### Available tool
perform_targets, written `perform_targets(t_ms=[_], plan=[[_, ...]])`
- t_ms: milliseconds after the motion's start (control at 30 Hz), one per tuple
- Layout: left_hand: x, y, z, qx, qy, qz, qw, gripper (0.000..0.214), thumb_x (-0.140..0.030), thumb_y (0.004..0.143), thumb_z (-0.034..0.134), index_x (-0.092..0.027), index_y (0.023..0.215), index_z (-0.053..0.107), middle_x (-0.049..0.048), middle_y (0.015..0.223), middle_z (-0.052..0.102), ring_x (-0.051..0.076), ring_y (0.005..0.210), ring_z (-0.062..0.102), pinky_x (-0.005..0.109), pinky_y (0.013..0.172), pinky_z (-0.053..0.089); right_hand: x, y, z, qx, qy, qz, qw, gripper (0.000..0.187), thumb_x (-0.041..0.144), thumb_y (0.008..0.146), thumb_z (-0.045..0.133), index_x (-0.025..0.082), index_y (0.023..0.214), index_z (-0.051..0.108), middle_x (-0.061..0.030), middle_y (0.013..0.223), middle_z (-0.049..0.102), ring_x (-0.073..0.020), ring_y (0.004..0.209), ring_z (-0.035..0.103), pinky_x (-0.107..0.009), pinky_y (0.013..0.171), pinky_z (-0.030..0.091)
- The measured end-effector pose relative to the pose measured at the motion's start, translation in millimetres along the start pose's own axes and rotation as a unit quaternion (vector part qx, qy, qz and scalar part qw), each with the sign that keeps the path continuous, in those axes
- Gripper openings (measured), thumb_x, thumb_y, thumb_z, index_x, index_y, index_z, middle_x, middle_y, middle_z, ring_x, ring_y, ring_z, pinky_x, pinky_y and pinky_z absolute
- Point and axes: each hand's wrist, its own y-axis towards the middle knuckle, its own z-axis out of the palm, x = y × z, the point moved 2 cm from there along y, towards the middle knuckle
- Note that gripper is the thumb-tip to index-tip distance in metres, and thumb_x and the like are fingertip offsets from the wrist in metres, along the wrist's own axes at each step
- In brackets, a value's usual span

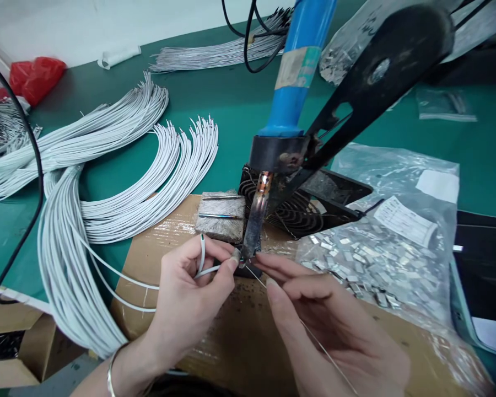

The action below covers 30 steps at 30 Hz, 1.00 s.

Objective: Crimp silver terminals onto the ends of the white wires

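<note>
A blue-handled soldering iron point(287, 102) is fixed in a black metal bracket point(367, 82), its tip pointing down between my hands. My left hand point(200, 281) is closed on a white wire point(209, 270), pinching it close by the iron's tip. A second wire end with a dark tip sticks up from between these fingers. My right hand point(314, 314) pinches a thin strand of solder wire point(324, 350), whose far end reaches up to the tip. Fingertips and iron hide most of the joint itself.
Thick bundles of white wires point(149, 204) curve over the green table at left. Behind my left hand sits a wire-wrapped block point(221, 216), beside a black fan point(301, 212). A clear bag of small metal pieces point(367, 259) lies right. Cardboard point(149, 264) lies beneath my hands.
</note>
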Motion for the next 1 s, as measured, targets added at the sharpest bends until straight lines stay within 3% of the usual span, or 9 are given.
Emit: perform_targets(t_ms=[233,600,833,1000], plan=[[0.1,0.3,-0.2,-0.001,0.005,-0.002,1.000,0.011,-0.007,0.074,0.075,-0.016,0.067,0.072,0.0044,0.077,0.078,0.013,0.072,0.073,0.017,0.068,0.059,1.0,0.1,-0.1,0.000,-0.009,-0.008,1.000,0.021,0.025,0.091,0.075,0.025,0.073,0.065,-0.0011,0.111,0.083,-0.0130,0.102,0.079,-0.015,0.093,0.059],[1.3,0.1,-0.1,0.000,0.016,-0.001,1.000,0.012,-0.008,0.074,0.075,-0.016,0.066,0.071,0.0049,0.076,0.077,0.014,0.072,0.072,0.018,0.067,0.059,-1.2,0.1,-0.4,0.002,-0.013,0.006,1.000,0.023,0.029,0.091,0.077,0.024,0.072,0.065,-0.0044,0.110,0.082,-0.0181,0.102,0.079,-0.022,0.092,0.062],[0.3,-0.9,0.0,0.001,0.009,0.000,1.000,0.013,-0.008,0.075,0.074,-0.016,0.067,0.071,0.0042,0.077,0.078,0.013,0.073,0.073,0.017,0.068,0.059,1.9,-0.5,1.1,-0.012,-0.009,0.005,1.000,0.021,0.030,0.088,0.080,0.024,0.072,0.067,-0.0019,0.108,0.083,-0.0146,0.098,0.080,-0.016,0.090,0.061],[0.0,-1.4,0.2,-0.001,0.008,0.004,1.000,0.012,-0.008,0.075,0.074,-0.017,0.067,0.071,0.0042,0.077,0.078,0.013,0.074,0.073,0.017,0.068,0.059,0.5,-1.3,0.4,-0.016,-0.004,0.010,1.000,0.021,0.031,0.086,0.082,0.025,0.072,0.068,-0.0023,0.108,0.083,-0.0168,0.101,0.079,-0.018,0.089,0.062]])
